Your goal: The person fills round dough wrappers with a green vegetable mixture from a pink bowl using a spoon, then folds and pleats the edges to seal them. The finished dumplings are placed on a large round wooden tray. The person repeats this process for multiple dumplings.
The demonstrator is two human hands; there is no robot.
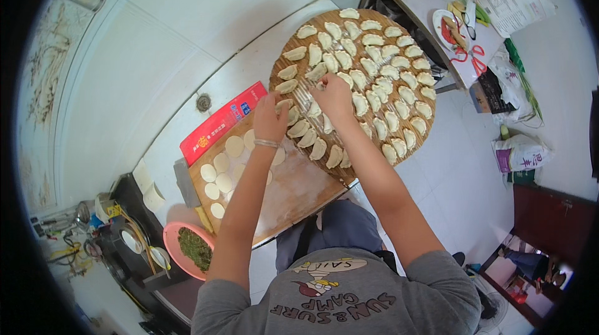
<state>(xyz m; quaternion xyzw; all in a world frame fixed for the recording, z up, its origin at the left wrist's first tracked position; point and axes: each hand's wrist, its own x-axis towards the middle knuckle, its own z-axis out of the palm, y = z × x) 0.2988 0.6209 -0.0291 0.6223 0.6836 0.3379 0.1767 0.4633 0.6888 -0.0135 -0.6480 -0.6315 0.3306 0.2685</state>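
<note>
A round woven tray (298, 94) holds rows of pale, crescent-shaped dumplings (374, 39) with pleated edges. At its left rim is my left hand (271, 124), its fingers closed around a dumpling (284, 104). My right hand (335, 99) reaches over the middle of the tray, fingers bent together and pointing down. What they may hold is hidden beneath them; another dumpling (317, 72) lies just beyond the fingertips. Under my left forearm, flat round wrappers (234, 146) lie on a floured wooden board (293, 188).
A cleaver (186, 184) lies at the board's left edge, beside a red box (221, 124). Near it stands a pink bowl of chopped green filling (194, 247). Red-handled scissors (469, 59) and a plate (443, 26) rest on the right-hand table. A stove (134, 247) is at the left.
</note>
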